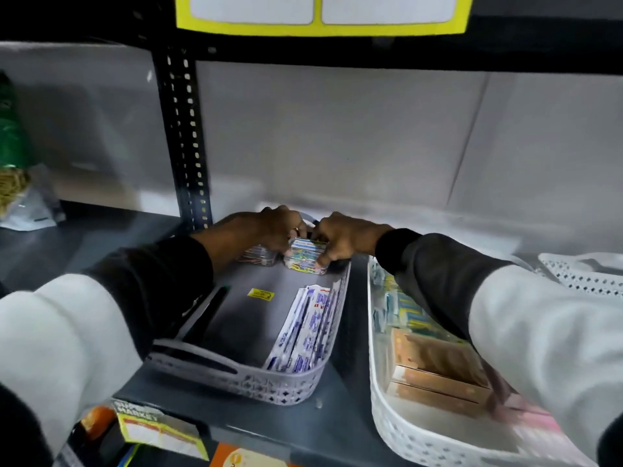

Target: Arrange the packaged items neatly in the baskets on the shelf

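Note:
A grey basket (236, 382) sits on the dark shelf, its floor mostly bare with a yellow sticker. At its far end my left hand (269, 230) and my right hand (347, 239) both grip a clear box of coloured paper clips (306, 256). A second clear clip box (258, 257) lies just left of it, partly hidden under my left hand. White and blue flat packets (310, 328) stand on edge along the basket's right wall. A white basket (397, 429) to the right holds brown boxes (435, 369) and blue and yellow packs, partly hidden by my right sleeve.
A black perforated upright (185, 136) stands just left of the grey basket. Another white basket (586, 274) sits at the far right. A green and clear bag (17, 183) lies on the neighbouring shelf at left. Yellow price labels hang above and below the shelf.

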